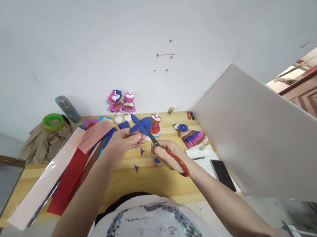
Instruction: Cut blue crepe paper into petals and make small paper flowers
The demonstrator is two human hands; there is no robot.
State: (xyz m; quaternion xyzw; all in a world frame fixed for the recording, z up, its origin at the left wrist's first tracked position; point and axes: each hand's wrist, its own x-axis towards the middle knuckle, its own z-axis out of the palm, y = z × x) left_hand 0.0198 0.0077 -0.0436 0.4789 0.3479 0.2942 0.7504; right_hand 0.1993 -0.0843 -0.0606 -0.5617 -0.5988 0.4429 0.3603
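Paper (146,126), one, blue, petal-shaped: held up over the table (121,188), pinched at its lower edge in the left hand (124,143). Scissors (180,160), orange-handled: gripped in the right hand (170,153), blades at the paper. Best handling, as I judge it from here: turn the paper into steady blades, fingertips clear of the cut. Scraps (137,168), blue: on the table below. Strips (63,188), assorted colours: left. Dressed figures (129,103): near the wall. Phone (223,175): right.
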